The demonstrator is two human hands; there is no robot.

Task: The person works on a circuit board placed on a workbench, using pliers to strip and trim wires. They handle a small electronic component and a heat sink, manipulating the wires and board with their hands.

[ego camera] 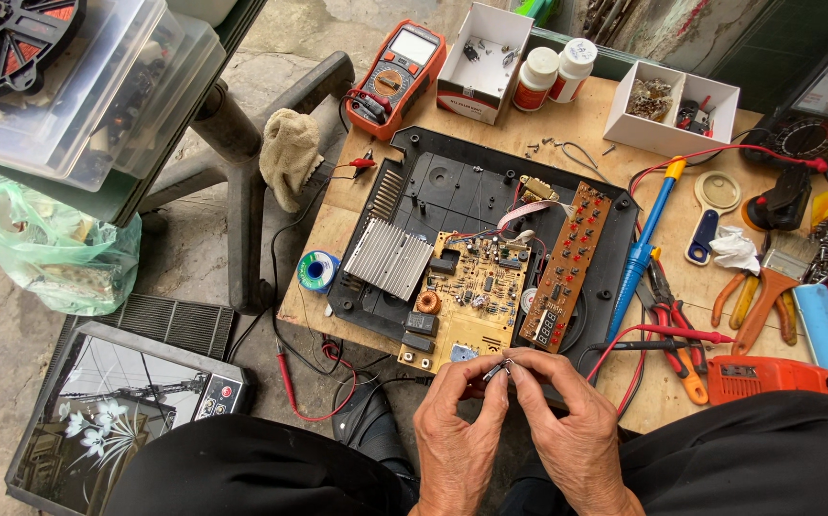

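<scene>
My left hand (pixel 457 420) and my right hand (pixel 567 420) meet at the near edge of the wooden table, fingertips pinched together on one small dark component (pixel 496 371). Just beyond them lies an opened black appliance base (pixel 452 182). Inside it sit a tan main circuit board (pixel 471 296), a ribbed aluminium heat sink (pixel 387 258) and a brown button board with a digit display (pixel 567 263). A red probe (pixel 682 333) on red wire lies to the right of my right hand.
An orange multimeter (pixel 395 76), two white boxes of small parts (pixel 672 110), two pill bottles (pixel 555 72), a blue soldering iron (pixel 645 239), pliers (pixel 672 325), a brush (pixel 773 287), an orange drill (pixel 768 375) and a solder spool (pixel 317 270) crowd the table. A glass cooktop panel (pixel 118 411) lies on the floor at left.
</scene>
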